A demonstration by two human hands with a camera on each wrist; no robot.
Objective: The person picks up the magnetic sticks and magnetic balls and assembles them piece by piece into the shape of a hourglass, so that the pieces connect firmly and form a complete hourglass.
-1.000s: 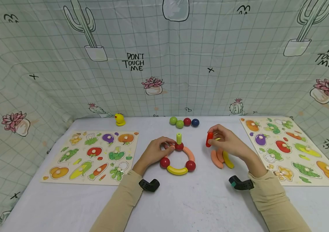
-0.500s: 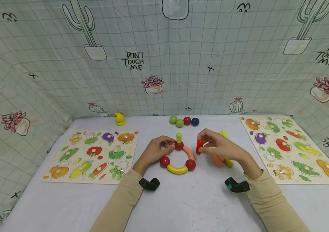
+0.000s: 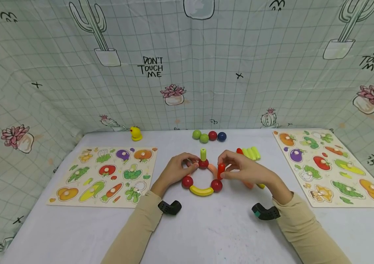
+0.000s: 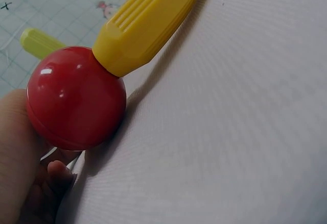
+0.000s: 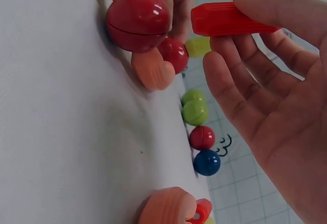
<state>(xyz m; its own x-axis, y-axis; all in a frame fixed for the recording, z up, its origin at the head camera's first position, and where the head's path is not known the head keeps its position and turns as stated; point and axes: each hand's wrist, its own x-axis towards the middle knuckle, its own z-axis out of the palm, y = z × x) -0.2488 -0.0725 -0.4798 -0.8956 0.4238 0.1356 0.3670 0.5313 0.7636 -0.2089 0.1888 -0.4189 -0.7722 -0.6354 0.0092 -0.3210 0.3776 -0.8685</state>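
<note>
A ring of red balls and curved rods lies on the table. Its yellow curved rod (image 3: 201,191) is in front, between the left ball (image 3: 187,182) and the right ball (image 3: 217,185). On the far ball (image 3: 203,163) stands a light green rod (image 3: 203,154). My left hand (image 3: 176,169) grips the ring's left orange curved rod, mostly hidden by the fingers. Between thumb and fingertips my right hand (image 3: 247,169) pinches a straight red rod (image 5: 225,20), upright just above the right ball; contact cannot be told. In the left wrist view a red ball (image 4: 76,99) is close.
Light green rods (image 3: 252,153), with orange and yellow curved ones, lie behind and under my right hand. Several loose balls, such as a blue ball (image 3: 221,136), sit at the back. Vegetable puzzle boards (image 3: 96,196) flank both sides; a yellow toy duck (image 3: 136,134) stands back left.
My right hand has carried the red rod leftward and down, from beside the loose rods to over the ring's right ball. The left hand has stayed in place on the ring.
</note>
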